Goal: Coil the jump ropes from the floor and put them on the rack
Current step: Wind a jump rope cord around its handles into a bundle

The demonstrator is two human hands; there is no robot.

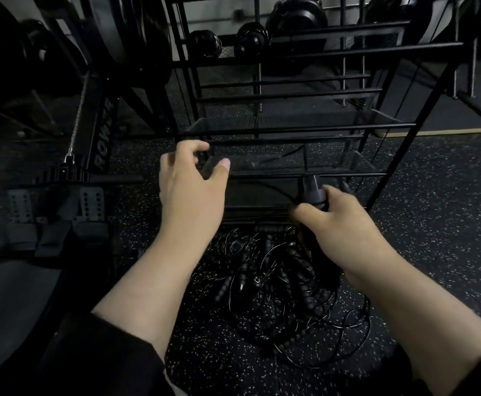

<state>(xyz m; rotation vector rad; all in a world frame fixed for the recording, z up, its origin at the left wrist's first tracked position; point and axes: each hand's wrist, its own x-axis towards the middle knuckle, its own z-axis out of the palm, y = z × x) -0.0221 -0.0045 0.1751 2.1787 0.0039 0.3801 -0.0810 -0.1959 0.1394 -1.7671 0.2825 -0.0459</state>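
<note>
Your left hand reaches at the front rail of the rack, which stands at the far centre. Your right hand is to its right and nearer you, holding a jump rope handle before the rack's lowest shelf. A tangle of jump ropes lies on the floor near you, between your forearms. A rowing machine lies to the left. Weights sit on the rack's upper shelf.

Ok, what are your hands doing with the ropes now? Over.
Right hand grips a rope handle. Left hand open by the rack. Tangled ropes on floor. Nothing in the way.
</note>
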